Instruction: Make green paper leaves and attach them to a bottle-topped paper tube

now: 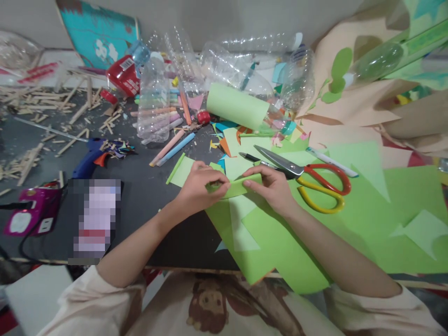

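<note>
Between my two hands is a strip of green paper, its upper edge pinched and partly curled. My left hand has thumb and fingers closed on the strip's left end. At the right end, my right hand grips it between thumb and fingers. Just right of my right hand lie scissors with one red and one yellow handle, beside a black pen. Larger green paper sheets spread under and right of my hands. A pale green piece with a rolled edge sits left of my left hand.
A blue glue gun, a magenta box and a blurred-out phone are on the left. Clear plastic bottles, one wrapped in green paper, stand or lie at the back. Wooden sticks are scattered at far left.
</note>
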Demonstrator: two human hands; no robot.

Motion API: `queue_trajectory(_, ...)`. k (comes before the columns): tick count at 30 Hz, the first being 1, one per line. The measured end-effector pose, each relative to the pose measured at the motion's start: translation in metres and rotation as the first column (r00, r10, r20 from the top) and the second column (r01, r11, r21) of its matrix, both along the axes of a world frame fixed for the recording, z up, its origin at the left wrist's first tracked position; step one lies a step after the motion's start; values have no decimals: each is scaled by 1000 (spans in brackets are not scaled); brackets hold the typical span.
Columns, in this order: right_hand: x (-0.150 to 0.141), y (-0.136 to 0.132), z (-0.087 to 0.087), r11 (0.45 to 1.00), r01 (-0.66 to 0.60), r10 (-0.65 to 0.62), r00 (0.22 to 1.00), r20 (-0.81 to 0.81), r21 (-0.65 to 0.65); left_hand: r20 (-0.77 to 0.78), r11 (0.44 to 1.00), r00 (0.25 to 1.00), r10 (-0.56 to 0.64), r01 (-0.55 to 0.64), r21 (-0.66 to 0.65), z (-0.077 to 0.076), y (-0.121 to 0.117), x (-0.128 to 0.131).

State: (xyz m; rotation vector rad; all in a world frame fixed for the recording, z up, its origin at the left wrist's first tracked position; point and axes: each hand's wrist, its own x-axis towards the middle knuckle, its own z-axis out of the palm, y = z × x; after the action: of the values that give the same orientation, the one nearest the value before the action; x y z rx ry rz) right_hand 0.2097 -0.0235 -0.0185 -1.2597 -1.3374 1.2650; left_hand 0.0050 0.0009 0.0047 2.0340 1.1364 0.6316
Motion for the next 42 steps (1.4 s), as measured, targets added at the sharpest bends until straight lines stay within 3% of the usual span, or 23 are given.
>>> queue_trajectory(4,-2,-1,1,999,-42,41,997,-58,-16,55,983,998,-44,53,-176,7,-2,2)
queue_trajectory(10,-4,2,0,970,-38,-49,937,-345,-241,193,875,972,130,-21,-484,16,-3,4)
queue_trajectory(12,-4,3,1,964,-6,-100,917,-386,-265,241,814,965,100,60,-578,15,-4,3)
queue_trajectory(14,-5,2,2,969,21,-114,921,-372,-245,305,718,952,10,206,-665,12,-7,4)
queue_trajectory(16,-6,0,3,981,0,-64,946,-319,-196,374,645,927,-36,307,-700,8,-10,5)
queue_trajectory(17,-6,-2,3,985,-24,-26,958,-287,-170,395,636,919,-23,318,-703,7,-12,6)
queue_trajectory(20,-8,-7,3,991,-72,45,975,-218,-115,392,667,916,80,243,-704,3,-14,11)
queue_trajectory(25,-10,-9,2,993,-43,19,976,-217,-106,367,683,921,128,187,-707,1,-16,16)
queue_trajectory(32,-9,-5,11,955,-128,76,978,-195,-269,291,665,945,150,121,-737,-3,-15,15)
queue_trajectory(36,-9,-5,14,948,-121,72,983,-171,-295,285,656,946,157,116,-746,-4,-14,15)
queue_trajectory(42,-12,-7,13,959,-104,75,990,-119,-262,330,742,904,271,23,-670,-5,-14,16)
